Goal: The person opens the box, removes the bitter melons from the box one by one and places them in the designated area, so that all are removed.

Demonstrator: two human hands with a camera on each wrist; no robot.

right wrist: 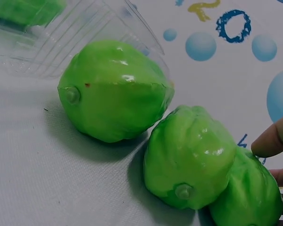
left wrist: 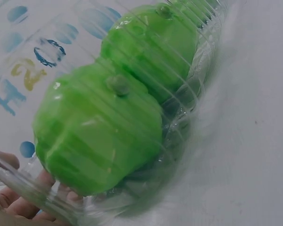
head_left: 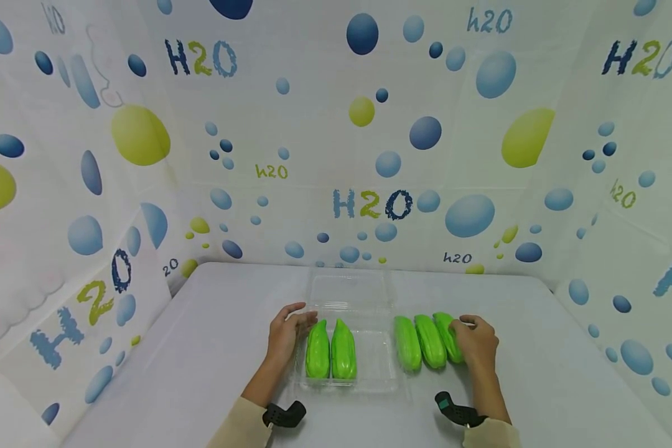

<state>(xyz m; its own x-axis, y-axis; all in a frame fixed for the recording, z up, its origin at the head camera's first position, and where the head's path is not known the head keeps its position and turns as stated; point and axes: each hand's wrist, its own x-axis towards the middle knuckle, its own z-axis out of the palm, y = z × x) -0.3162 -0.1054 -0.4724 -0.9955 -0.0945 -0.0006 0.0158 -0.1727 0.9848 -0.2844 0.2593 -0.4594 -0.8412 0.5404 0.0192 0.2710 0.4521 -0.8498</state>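
Note:
Two ribbed green toy vegetables point(head_left: 317, 351) point(head_left: 344, 351) lie side by side in the left part of a clear plastic box point(head_left: 376, 358) with its lid point(head_left: 347, 291) folded back. My left hand point(head_left: 285, 330) rests at the box's left side, its fingers point(left wrist: 26, 205) showing through the plastic wall. To the right of the box, three more vegetables point(head_left: 407, 345) point(head_left: 430, 342) point(head_left: 447, 336) form a row on the table. My right hand point(head_left: 478, 339) grips the rightmost one; thumb and fingers point(right wrist: 273, 136) lie along its far right side.
A white cloth covers the table point(head_left: 213, 348). Behind it and to both sides hangs a white curtain point(head_left: 313, 124) printed with blue and green drops. A dark band with a camera point(head_left: 284, 414) sits on the left wrist, another point(head_left: 456, 410) on the right.

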